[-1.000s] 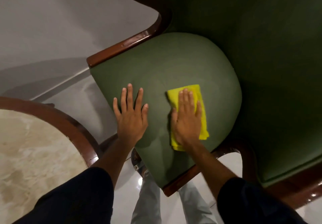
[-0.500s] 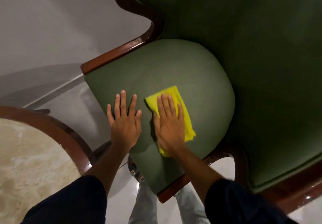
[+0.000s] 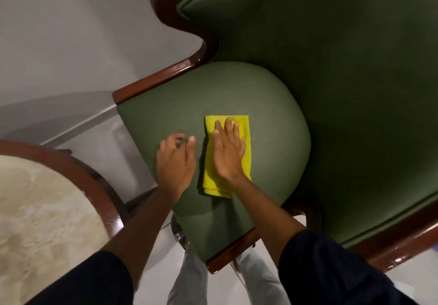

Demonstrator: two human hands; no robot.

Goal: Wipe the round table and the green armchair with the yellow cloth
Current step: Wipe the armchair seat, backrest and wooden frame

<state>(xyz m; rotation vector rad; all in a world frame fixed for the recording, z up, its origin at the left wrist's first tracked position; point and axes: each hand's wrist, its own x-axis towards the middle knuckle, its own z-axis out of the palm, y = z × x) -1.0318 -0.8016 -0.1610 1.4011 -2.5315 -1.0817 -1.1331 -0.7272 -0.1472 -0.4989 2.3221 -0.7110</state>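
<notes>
A: Right hand (image 3: 228, 153) is flat, fingers spread, palm pressing the yellow cloth (image 3: 246, 138) down. It's a press, not a pinch. The cloth is folded into a long strip and sits mid-cushion on the green armchair (image 3: 272, 119), a bit nearer the front wooden rail than the backrest.

B: Left hand (image 3: 176, 162)?

A: Just beside the cloth, toward the cushion's left edge. Fingers curled and blurred, nothing in it. Half a second ago it lay flat, fingers fanned out, bracing on the seat. Now it looks to be lifting or shifting.

B: Has the cloth moved?

A: Yes. It went left across the seat, then came back right. A second ago it was right of centre, at the half-second mark it sat hard against the left hand, and now there's a gap again. It's also squarer to the cushion than before. I read that as back-and-forth strokes with the seat wipe midway through.

B: And the round table (image 3: 47, 205)?

A: Only its marble top and wooden rim show, at lower left, well apart from both hands. Can't tell whether it's been wiped. Backrest, armrests and rails show no cloth contact, so likely still pending.

B: Any labels?

A: There's a small white mark on a dark shoe (image 3: 177, 234) under the seat's front edge, too small to read. No other writing.
</notes>
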